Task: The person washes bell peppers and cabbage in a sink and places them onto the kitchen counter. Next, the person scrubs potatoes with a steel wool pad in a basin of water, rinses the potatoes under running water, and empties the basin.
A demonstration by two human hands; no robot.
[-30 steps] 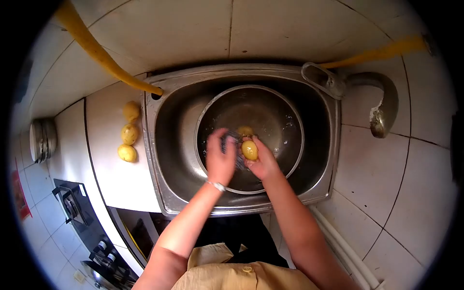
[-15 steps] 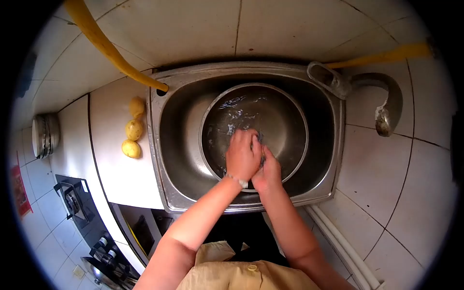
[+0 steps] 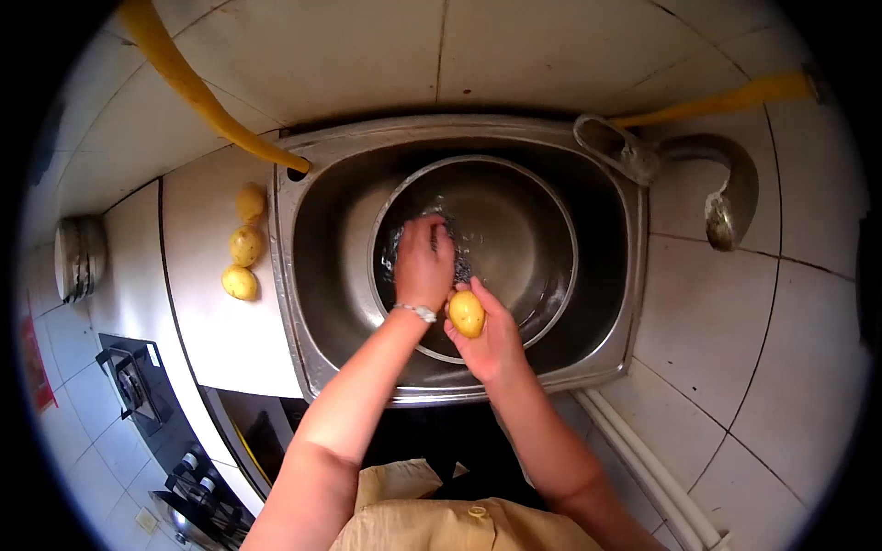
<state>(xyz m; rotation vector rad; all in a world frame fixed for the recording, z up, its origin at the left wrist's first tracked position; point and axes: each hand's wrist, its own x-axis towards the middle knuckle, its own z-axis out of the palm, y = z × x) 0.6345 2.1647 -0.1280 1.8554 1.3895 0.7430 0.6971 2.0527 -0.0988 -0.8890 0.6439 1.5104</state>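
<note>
A wet yellow potato rests in my right hand, whose fingers and thumb curl around it above the near rim of a round metal basin. My left hand is at the water in the left part of the basin, with ripples and splashes around it. Its fingers are slightly apart and a little blurred, and no object shows in them. A pale bracelet circles the left wrist. The basin holds water and stands inside a steel sink.
Three potatoes lie in a row on the white counter left of the sink. A faucet curves out at the right. A yellow hose enters the sink's left corner. A gas stove is at the far left.
My hands have come apart. The left has moved left and a little up into the water, while the right has turned palm up, bringing the potato into view.
</note>
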